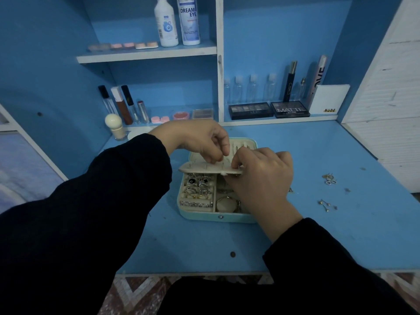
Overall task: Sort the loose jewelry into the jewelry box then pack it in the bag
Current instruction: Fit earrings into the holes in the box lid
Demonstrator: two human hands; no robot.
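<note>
A small mint-green jewelry box [200,217] lies open in the middle of the blue desk. Rings fill its left compartment [198,189] and a large pale ring [223,204] lies in the right one. A cream earring flap [204,168] is raised level above the compartments. My left hand [197,137] reaches over the box, its fingertips pinched at the flap's top face. My right hand [261,173] grips the flap's right edge and pinches something small there; what it is I cannot make out. Loose earrings [329,179] and small studs [325,204] lie on the desk to the right.
Shelves behind the box hold lip glosses [123,105], a round-topped brush [114,127], eyeshadow palettes [291,109], clear small bottles [252,88] and two tall white bottles [176,21]. A white slatted panel [391,87] bounds the desk on the right. The desk's front edge [193,272] is near my lap.
</note>
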